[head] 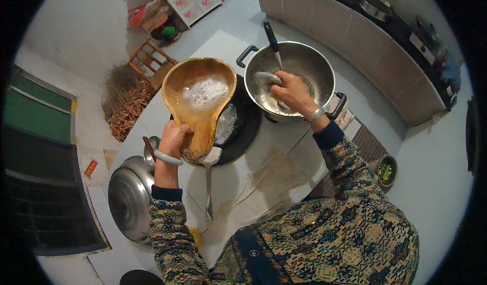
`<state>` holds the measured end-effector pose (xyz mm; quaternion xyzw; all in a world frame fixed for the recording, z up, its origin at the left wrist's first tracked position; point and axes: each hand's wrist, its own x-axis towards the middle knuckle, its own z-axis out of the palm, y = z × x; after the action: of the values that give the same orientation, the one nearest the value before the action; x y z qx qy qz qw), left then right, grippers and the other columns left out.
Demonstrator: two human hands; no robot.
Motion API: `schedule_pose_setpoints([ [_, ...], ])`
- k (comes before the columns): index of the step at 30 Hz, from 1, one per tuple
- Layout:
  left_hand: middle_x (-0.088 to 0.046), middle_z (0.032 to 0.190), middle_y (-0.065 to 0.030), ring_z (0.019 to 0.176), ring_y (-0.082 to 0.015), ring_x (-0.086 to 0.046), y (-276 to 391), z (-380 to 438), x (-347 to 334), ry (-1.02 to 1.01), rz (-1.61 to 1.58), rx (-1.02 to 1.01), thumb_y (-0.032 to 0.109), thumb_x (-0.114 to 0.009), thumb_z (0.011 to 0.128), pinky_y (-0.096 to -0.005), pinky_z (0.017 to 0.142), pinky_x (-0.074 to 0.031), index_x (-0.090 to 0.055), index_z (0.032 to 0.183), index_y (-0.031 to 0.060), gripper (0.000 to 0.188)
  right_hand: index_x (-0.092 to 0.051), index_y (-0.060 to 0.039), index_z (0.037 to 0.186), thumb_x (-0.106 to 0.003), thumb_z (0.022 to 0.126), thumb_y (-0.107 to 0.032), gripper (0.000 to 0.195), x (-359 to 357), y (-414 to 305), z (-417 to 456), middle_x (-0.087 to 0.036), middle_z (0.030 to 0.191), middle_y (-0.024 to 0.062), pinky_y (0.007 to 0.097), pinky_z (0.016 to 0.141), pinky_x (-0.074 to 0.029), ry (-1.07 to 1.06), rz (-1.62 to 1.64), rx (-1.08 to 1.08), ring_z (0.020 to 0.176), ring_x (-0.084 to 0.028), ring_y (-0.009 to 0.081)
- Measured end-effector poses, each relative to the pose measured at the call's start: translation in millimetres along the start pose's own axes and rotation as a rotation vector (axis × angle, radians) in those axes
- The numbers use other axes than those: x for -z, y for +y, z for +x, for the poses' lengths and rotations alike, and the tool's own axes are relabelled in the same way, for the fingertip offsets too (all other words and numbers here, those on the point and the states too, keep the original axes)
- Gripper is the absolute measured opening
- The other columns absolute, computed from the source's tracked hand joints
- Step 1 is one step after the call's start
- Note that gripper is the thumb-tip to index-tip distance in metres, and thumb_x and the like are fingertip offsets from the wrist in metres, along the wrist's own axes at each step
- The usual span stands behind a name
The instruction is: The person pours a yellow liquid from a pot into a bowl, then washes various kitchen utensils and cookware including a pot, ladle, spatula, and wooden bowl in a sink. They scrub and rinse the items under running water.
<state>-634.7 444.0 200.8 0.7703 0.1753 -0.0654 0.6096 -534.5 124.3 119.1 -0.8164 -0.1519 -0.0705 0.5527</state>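
Note:
My left hand point(173, 138) grips the short handle of a wooden gourd-shaped ladle point(199, 133), which holds foamy liquid. Partly hidden beneath the ladle is a dark wok point(243, 138) with foamy liquid inside. Over a large two-handled metal pot point(323, 62), my right hand point(293, 91) holds a steel-wool scrubber point(266, 79). A utensil with a black handle point(270, 36) stands in that pot, its lower end hidden by my hand. A metal spatula point(209, 182) rests with its pale blade at the wok's near rim.
On the left lie a domed metal lid point(131, 201) and a small metal bowl point(151, 144). A cream cloth point(266, 178) lies on the white-tiled surface. Beyond stand a wooden chair point(152, 62) and firewood point(129, 110). A bowl of greens point(385, 172) is at right.

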Motion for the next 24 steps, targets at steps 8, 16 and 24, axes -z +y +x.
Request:
schedule_pose_setpoints([
  [8,-0.055,0.067,-0.0023,0.053,-0.0123,-0.053,37,29,-60,-0.098,0.18,-0.099,0.003,-0.055,0.075,-0.0262,0.046,-0.038,-0.063,0.083,-0.0032,0.013,-0.05,0.0044,0.114,-0.051,0.081,-0.019,0.04,-5,45,8,-0.059,0.106,0.0299,0.0475,0.088,-0.045,0.037,0.085,0.099,0.103,-0.058,0.0429],
  [16,-0.064,0.099,-0.03,0.094,-0.0439,-0.063,33,57,-127,0.17,0.905,-0.496,0.0,-0.055,0.076,-0.045,0.084,-0.05,-0.058,0.108,-0.0075,0.033,-0.048,0.0061,0.107,-0.05,0.081,-0.018,0.036,12,60,1,-0.058,0.1,0.0306,0.0487,0.088,-0.044,-0.148,-0.05,-0.011,0.1,-0.055,0.0467],
  [24,-0.058,0.107,-0.0206,0.092,-0.03,-0.06,28,35,-144,0.374,1.387,-1.058,0.0,-0.061,0.077,-0.0345,0.08,-0.053,-0.042,0.128,-0.0117,0.056,-0.045,0.0057,0.123,-0.073,0.079,-0.018,0.058,18,66,4,-0.059,0.115,0.029,0.0435,0.093,-0.046,0.323,-0.273,0.107,0.111,-0.056,0.0425],
])
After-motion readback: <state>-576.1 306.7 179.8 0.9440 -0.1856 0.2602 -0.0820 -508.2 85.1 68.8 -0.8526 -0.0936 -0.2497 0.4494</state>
